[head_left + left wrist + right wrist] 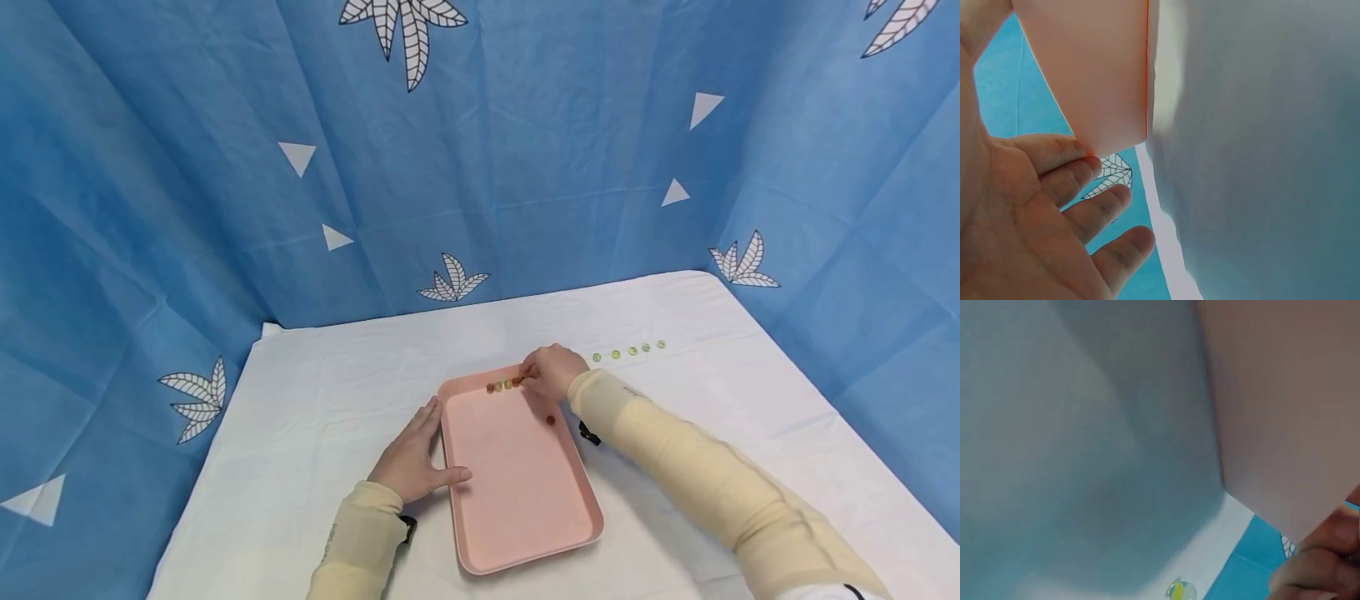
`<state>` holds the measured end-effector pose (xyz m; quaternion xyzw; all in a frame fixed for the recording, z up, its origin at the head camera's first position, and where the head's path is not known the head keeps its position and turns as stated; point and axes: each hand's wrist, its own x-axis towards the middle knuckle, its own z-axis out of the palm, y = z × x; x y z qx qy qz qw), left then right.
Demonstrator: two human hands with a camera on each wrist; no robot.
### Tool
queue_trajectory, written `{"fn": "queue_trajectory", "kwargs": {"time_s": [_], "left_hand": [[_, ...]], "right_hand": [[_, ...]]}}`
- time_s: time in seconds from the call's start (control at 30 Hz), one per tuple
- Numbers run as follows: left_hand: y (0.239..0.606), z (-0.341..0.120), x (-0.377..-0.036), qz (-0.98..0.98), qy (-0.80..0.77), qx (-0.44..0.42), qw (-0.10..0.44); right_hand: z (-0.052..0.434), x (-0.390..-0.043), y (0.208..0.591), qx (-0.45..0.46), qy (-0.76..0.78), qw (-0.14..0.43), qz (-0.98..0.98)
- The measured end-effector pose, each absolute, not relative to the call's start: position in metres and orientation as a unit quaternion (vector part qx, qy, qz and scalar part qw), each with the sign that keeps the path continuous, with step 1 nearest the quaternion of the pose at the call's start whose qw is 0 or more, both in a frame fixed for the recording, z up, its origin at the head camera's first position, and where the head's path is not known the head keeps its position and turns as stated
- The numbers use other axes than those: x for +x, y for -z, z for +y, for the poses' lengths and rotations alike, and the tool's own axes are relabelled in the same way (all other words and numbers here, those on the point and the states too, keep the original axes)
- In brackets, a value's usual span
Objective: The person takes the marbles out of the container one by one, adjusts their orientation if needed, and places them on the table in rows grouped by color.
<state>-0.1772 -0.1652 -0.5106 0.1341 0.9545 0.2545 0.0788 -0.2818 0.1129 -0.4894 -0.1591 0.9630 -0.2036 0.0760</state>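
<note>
Right hand (553, 372) pinching small bead at end of bead row (504, 385), far rim of pink tray (525, 492). Left hand (415, 461) flat, fingers straight, steadying tray's left edge. Best: set bead touching row end, release gently; stray bead (551, 420) on tray floor just nearer, green beads (628, 351) beyond tray on surface (315, 392).

bright, even light, soft shadows — head view sharp, both wrist views blurred.

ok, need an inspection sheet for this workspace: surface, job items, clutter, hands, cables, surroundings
Surface: table under a white cloth.
Job items: pink tray; short row of small beads at its far edge, one lone bead on the tray floor.
Clutter: five greenish beads in a line on the cloth, right of the tray.
Hands: left hand flat against the tray's left rim; right hand pinching at the bead row.
Cables: nothing seen.
Surroundings: blue leaf-print backdrop.
</note>
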Motion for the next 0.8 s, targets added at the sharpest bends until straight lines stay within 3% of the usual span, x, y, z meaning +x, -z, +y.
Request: {"fn": "queue_trajectory", "kwargs": {"time_s": [0.8], "left_hand": [[0.511, -0.164, -0.178, 0.954, -0.257, 0.133, 0.078]], "right_hand": [[0.103, -0.282, 0.501, -0.161, 0.073, 0.010, 0.984]]}}
